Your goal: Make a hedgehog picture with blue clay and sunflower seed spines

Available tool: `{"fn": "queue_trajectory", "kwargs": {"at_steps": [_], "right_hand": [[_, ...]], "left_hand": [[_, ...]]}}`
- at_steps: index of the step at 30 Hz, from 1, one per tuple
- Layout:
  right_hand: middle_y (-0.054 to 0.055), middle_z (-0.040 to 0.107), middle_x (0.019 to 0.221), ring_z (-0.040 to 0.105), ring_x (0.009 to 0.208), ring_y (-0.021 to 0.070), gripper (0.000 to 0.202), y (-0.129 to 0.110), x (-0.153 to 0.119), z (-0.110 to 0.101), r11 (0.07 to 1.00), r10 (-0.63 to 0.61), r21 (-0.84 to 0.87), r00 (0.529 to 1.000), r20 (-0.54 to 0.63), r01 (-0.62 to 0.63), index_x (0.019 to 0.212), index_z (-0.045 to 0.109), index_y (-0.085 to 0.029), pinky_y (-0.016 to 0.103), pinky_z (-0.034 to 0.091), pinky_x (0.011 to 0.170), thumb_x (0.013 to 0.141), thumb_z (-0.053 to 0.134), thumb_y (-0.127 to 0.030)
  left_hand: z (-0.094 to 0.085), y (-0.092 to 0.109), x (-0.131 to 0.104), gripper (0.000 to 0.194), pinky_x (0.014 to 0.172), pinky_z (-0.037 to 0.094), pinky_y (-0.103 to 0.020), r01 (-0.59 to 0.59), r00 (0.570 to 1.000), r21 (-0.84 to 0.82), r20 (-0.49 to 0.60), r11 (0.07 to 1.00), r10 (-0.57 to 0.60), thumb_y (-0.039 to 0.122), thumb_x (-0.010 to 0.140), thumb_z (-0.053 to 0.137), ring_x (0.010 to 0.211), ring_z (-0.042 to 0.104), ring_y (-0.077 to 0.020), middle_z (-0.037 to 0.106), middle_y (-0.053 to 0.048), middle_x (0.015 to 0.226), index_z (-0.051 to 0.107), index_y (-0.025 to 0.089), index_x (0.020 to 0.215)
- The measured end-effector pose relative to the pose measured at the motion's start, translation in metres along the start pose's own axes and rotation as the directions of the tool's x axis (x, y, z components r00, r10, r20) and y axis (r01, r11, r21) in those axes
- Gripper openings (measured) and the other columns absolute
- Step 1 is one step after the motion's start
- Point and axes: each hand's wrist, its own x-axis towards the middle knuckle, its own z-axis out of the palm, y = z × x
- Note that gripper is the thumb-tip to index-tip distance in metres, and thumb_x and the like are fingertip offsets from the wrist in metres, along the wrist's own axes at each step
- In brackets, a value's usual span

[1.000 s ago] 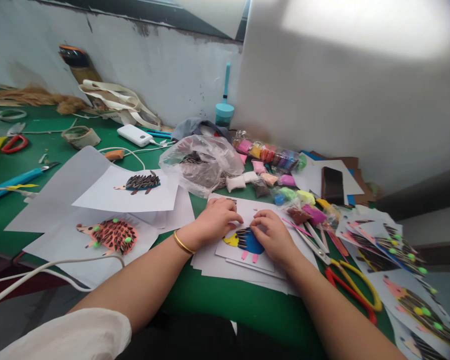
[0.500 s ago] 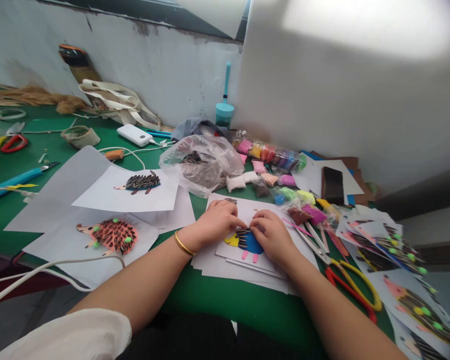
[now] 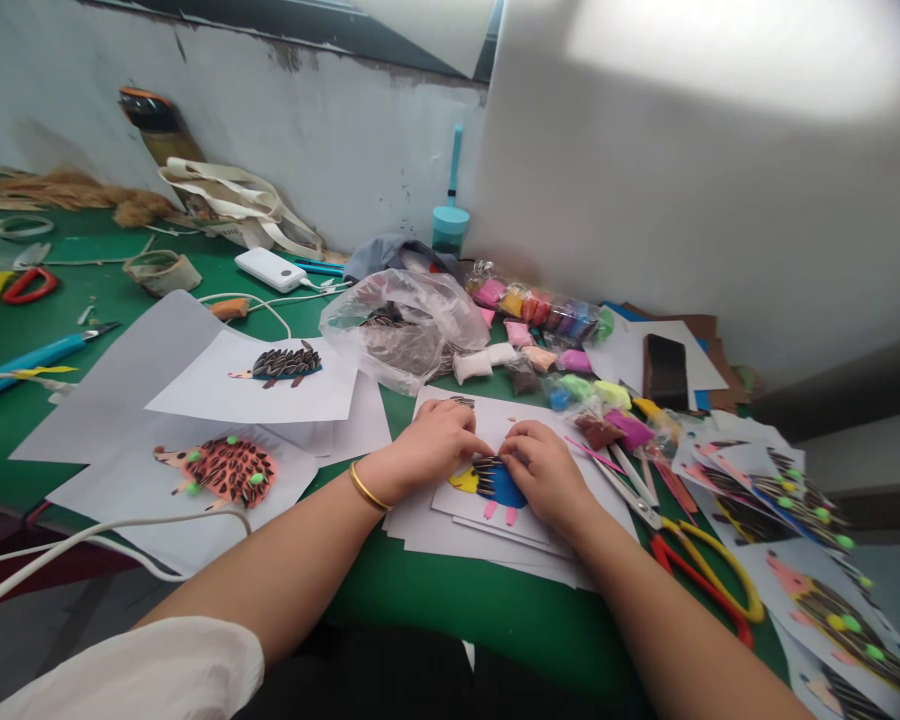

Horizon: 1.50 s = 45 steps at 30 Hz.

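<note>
A clay hedgehog (image 3: 507,488) with a yellow head, blue body and pink feet lies on white paper (image 3: 450,535) in front of me. Several striped sunflower seeds (image 3: 484,476) stick in the front of its body. My left hand (image 3: 441,445) rests on the paper with fingers bent and closed, its fingertips at the upper edge of the seeds. Opposite it, my right hand (image 3: 546,470) has thumb and fingers pinched together over the top of the blue clay. Anything between the fingertips is too small to make out. Loose seeds (image 3: 462,401) lie just beyond my left hand.
Beyond the paper stands a clear bag (image 3: 412,330) of seeds, beside small packets of coloured clay (image 3: 472,367). Scissors (image 3: 709,570) lie right of my right forearm. Finished hedgehog pictures (image 3: 225,470) lie left, more (image 3: 832,610) right. A white cable (image 3: 112,530) crosses the left side.
</note>
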Motion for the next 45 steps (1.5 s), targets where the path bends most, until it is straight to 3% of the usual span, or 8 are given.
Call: {"fn": "queue_trajectory", "kwargs": {"at_steps": [6,10,14,18,24,30,39,45], "right_hand": [[0.007,0.063,0.100,0.058,0.101,0.0247,0.016,-0.001,-0.002,-0.003,1.000,-0.015,0.000,1.000,0.009,0.015,0.086,0.070,-0.023,0.042,0.046,0.090,0.088,0.055,-0.019],[0.008,0.062,0.100,0.058,0.101,0.0247,0.018,0.003,-0.002,-0.012,0.999,-0.041,0.026,0.997,-0.061,0.043,0.090,0.069,-0.022,0.041,0.046,0.091,0.088,0.052,-0.018],[0.008,0.062,0.097,0.058,0.097,0.0243,0.017,0.016,-0.005,-0.026,0.998,0.034,-0.044,0.996,-0.079,-0.038,0.089,0.068,-0.021,0.040,0.046,0.089,0.089,0.052,-0.022],[0.005,0.063,0.093,0.057,0.096,0.0241,0.012,0.029,-0.008,-0.032,0.979,0.120,-0.172,0.991,0.052,-0.110,0.083,0.069,-0.023,0.038,0.043,0.085,0.087,0.059,-0.027],[0.005,0.064,0.097,0.056,0.098,0.0237,0.010,0.033,-0.005,-0.029,0.951,0.155,-0.285,0.983,0.093,-0.123,0.083,0.066,-0.023,0.035,0.037,0.077,0.088,0.058,-0.025],[0.006,0.064,0.096,0.055,0.097,0.0244,0.010,0.037,0.001,-0.028,0.926,0.152,-0.356,0.987,0.049,-0.125,0.084,0.064,-0.023,0.034,0.034,0.072,0.090,0.056,-0.024],[0.007,0.066,0.106,0.056,0.101,0.0249,0.034,0.037,0.024,-0.018,0.953,0.097,-0.293,0.994,0.044,-0.080,0.104,0.072,-0.027,0.037,0.039,0.082,0.089,0.046,-0.012],[0.011,0.067,0.106,0.057,0.103,0.0263,0.041,0.044,0.022,-0.026,0.955,0.107,-0.276,0.994,-0.012,-0.106,0.114,0.070,-0.020,0.038,0.042,0.089,0.084,0.046,-0.006]], "left_hand": [[-0.002,0.001,0.000,0.028,0.088,0.032,-0.039,0.011,1.000,0.001,0.002,1.000,-0.011,0.020,0.089,0.060,0.099,0.052,-0.0216,0.062,-0.003,0.096,0.074,0.038,0.103],[-0.006,0.003,0.000,0.016,0.091,0.032,-0.039,0.061,0.998,-0.001,0.010,0.998,-0.061,0.022,0.086,0.064,0.106,0.052,-0.0230,0.063,-0.004,0.103,0.071,0.027,0.099],[-0.007,0.002,0.000,0.016,0.093,0.033,-0.039,0.114,0.993,-0.003,-0.022,0.993,-0.114,0.023,0.082,0.068,0.106,0.051,-0.0235,0.061,-0.004,0.104,0.064,0.022,0.097],[-0.005,0.002,0.000,0.016,0.094,0.034,-0.040,0.122,0.992,0.012,-0.035,0.992,-0.121,0.025,0.082,0.068,0.106,0.050,-0.0238,0.059,-0.005,0.105,0.062,0.022,0.097],[0.000,0.004,0.003,0.018,0.096,0.034,-0.041,0.133,0.990,0.043,-0.045,0.990,-0.131,0.027,0.085,0.066,0.107,0.049,-0.0245,0.059,-0.005,0.106,0.063,0.023,0.102],[0.008,0.001,0.007,0.029,0.099,0.031,-0.043,0.141,0.987,0.068,-0.081,0.988,-0.135,0.029,0.087,0.064,0.111,0.047,-0.0245,0.057,-0.005,0.114,0.064,0.030,0.116],[0.010,-0.004,0.013,0.026,0.097,0.032,-0.042,0.163,0.979,0.071,-0.135,0.984,-0.152,0.034,0.091,0.059,0.108,0.049,-0.0231,0.061,-0.004,0.111,0.067,0.029,0.115],[0.009,-0.007,0.015,0.025,0.094,0.035,-0.041,0.189,0.973,0.020,-0.136,0.982,-0.184,0.032,0.096,0.051,0.104,0.052,-0.0220,0.063,-0.005,0.106,0.071,0.027,0.111]]}}
